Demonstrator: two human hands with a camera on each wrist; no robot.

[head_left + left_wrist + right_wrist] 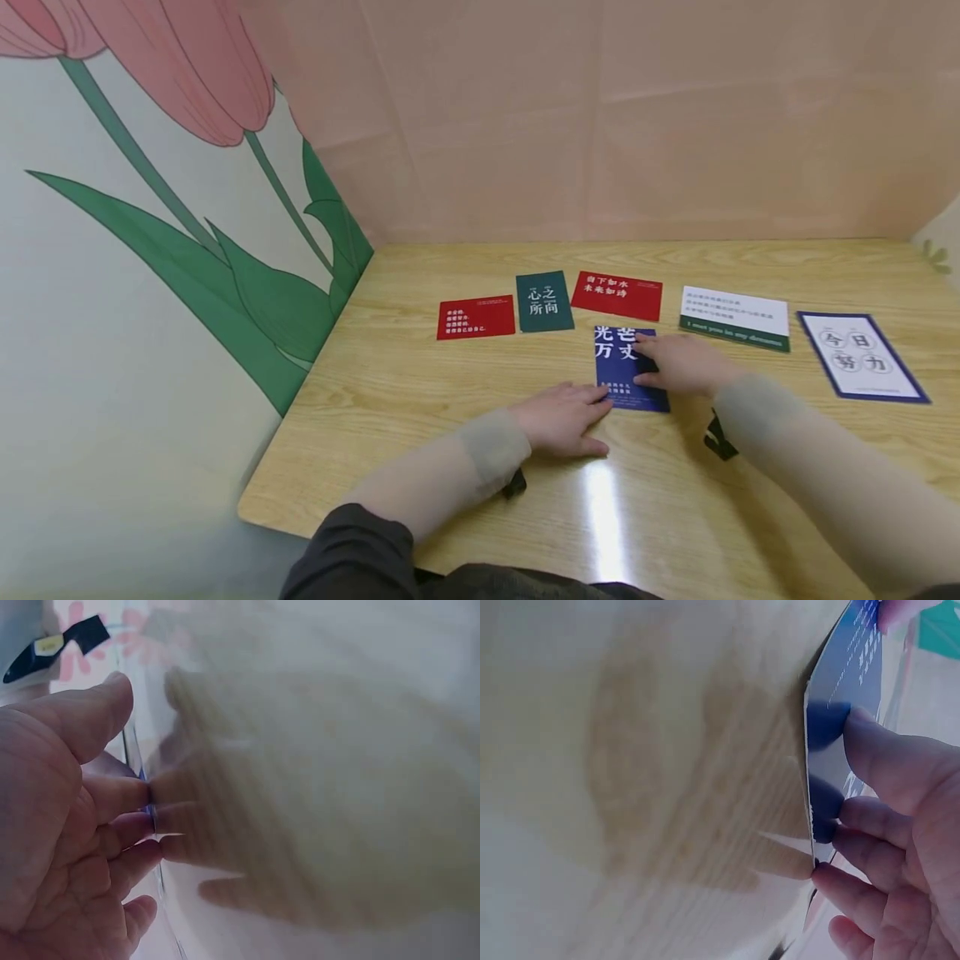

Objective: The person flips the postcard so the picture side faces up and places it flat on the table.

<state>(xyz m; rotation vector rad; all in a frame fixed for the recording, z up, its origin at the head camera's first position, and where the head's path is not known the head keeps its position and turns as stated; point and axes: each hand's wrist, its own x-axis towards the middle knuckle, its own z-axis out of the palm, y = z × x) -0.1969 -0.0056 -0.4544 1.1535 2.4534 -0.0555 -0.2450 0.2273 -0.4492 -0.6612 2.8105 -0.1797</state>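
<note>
A blue card with white characters lies flat on the wooden table, its long side running away from the person. My left hand rests palm down at its near left corner, fingertips touching that edge and thumb spread on the table. From the right, my right hand lays its fingers and thumb over the card's right side. In the right wrist view, the thumb and fingertips touch the blue face of the card, with one finger at its edge. The left wrist view shows the left hand's fingers extended against the tabletop.
Behind the blue card lie a red card, a green card and another red card. To the right are a white-and-green card and a blue-bordered white card. A pink backdrop stands behind the table.
</note>
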